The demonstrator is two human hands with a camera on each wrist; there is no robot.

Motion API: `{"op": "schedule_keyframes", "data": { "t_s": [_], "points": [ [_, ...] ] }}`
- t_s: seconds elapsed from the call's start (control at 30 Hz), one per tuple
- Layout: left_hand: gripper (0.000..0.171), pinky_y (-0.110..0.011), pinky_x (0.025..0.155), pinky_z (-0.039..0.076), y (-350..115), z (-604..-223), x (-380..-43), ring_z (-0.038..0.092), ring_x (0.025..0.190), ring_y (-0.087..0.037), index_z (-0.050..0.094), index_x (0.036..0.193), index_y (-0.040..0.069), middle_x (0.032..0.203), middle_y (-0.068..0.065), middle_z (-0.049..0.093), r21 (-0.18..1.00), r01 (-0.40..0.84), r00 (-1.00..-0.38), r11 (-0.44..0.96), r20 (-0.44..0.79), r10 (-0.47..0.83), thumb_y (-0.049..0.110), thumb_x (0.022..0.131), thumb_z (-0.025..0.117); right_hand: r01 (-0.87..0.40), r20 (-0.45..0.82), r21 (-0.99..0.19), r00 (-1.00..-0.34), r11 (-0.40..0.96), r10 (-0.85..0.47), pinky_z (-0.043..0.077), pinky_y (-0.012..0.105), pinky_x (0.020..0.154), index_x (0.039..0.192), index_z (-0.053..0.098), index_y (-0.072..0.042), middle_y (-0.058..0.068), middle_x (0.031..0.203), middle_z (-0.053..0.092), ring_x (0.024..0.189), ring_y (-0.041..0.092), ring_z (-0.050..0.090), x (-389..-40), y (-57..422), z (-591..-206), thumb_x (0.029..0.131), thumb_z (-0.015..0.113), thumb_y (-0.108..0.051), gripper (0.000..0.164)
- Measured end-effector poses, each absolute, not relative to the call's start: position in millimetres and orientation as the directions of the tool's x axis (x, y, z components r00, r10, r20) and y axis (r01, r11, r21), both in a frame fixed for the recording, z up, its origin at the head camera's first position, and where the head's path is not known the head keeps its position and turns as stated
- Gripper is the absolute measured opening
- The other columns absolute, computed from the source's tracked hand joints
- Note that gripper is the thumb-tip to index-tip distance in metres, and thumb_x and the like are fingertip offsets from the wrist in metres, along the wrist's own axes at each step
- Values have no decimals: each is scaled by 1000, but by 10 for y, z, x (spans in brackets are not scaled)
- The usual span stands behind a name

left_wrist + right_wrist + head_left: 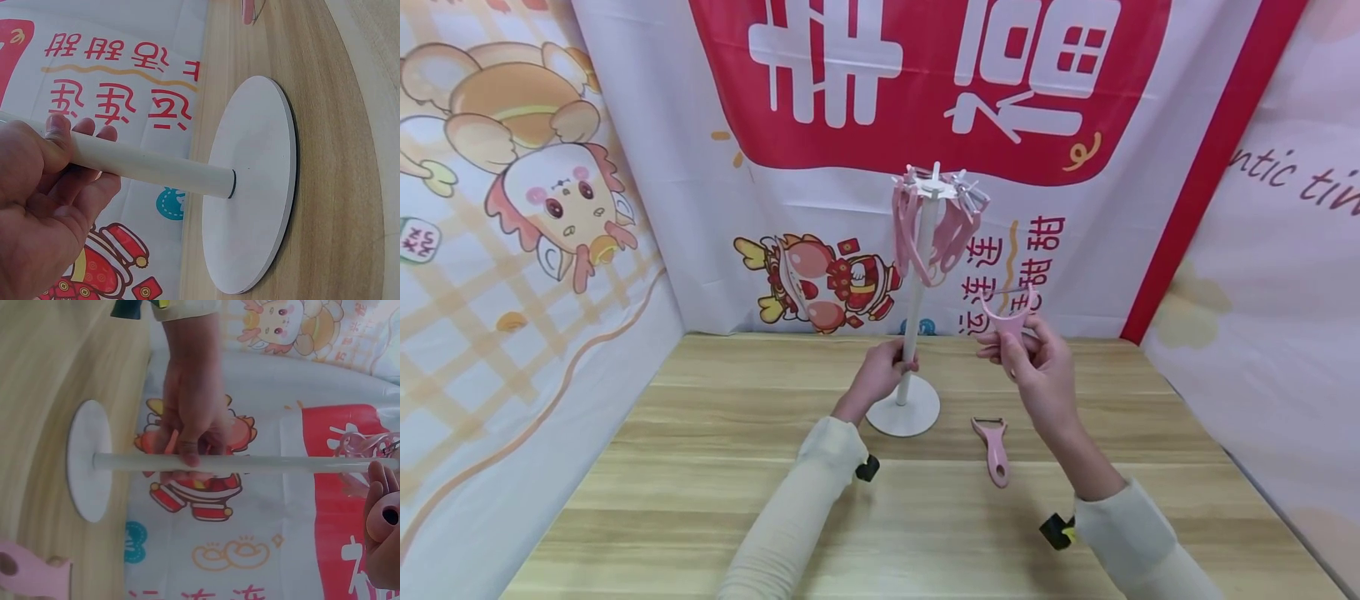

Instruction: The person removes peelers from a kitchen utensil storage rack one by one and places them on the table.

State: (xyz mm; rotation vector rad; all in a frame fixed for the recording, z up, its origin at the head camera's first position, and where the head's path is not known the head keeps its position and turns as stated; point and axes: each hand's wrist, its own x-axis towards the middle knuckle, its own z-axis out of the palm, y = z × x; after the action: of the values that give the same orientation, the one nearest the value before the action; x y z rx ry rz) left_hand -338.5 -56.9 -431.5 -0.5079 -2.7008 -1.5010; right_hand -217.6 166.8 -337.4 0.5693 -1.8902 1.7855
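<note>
A white stand (917, 304) with a round base (250, 250) rises from the table, tilted slightly. My left hand (880, 371) grips its pole low down, fingers and thumb wrapped round it in the left wrist view. Several pink peelers (907, 229) hang from the prongs at its top. To the right of the pole, my right hand (1037, 367) holds another pink peeler (1006, 323) by the handle, blade end up and apart from the stand. One more pink peeler (997, 454) lies on the table below that hand.
The wood-grain table (715, 500) ends at a white cloth backdrop (655, 167) with red printing. Patterned cloths hang along the left and right sides. The stand's top reaches well above the table, near the backdrop.
</note>
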Motion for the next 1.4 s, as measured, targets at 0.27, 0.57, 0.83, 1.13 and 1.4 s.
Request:
{"op": "schedule_keyframes", "data": {
  "t_s": [0.27,0.57,0.83,1.13,1.4],
  "points": [
    [11,-49,103,52,-565,-4294,-3363,66,97,-22,65,106,1,97,-7,68,813,309,-941,494,186,283,5,100,56,-539,539,-842,-840,9,68,61,26,79,115,56,9,-3,95,77,84,12,75,-2180,1790,-3575,101,56,-9,23],
    [9,-50,103,53,-564,-4300,-3371,67,98,-22,64,103,6,97,-6,68,816,307,-942,490,187,279,4,100,56,-474,471,-881,-879,-14,78,59,23,83,116,55,14,-4,96,76,87,8,74,-2175,1916,-3774,100,58,-10,29],
    [9,-49,103,53,-567,-4282,-3360,67,97,-21,65,104,5,97,-6,68,813,304,-943,496,181,281,5,100,57,-378,375,-926,-922,-16,91,58,21,84,115,55,10,-7,94,76,89,6,73,-2194,2019,-3929,101,57,-11,26],
    [7,-48,102,53,-570,-4291,-3367,66,96,-19,64,99,8,96,-4,68,809,310,-941,499,187,282,6,100,57,-267,264,-963,-958,-13,114,58,16,72,115,53,12,-10,90,75,86,3,72,-2194,2129,-4088,101,57,-15,31],
    [7,-49,102,53,-564,-4287,-3365,67,98,-22,64,102,6,96,-5,68,807,309,-941,503,182,285,7,100,58,-108,130,-985,-978,138,163,55,20,64,115,56,8,-10,90,70,84,3,66,-2162,2178,-4169,102,56,-18,30]
  ]
}}
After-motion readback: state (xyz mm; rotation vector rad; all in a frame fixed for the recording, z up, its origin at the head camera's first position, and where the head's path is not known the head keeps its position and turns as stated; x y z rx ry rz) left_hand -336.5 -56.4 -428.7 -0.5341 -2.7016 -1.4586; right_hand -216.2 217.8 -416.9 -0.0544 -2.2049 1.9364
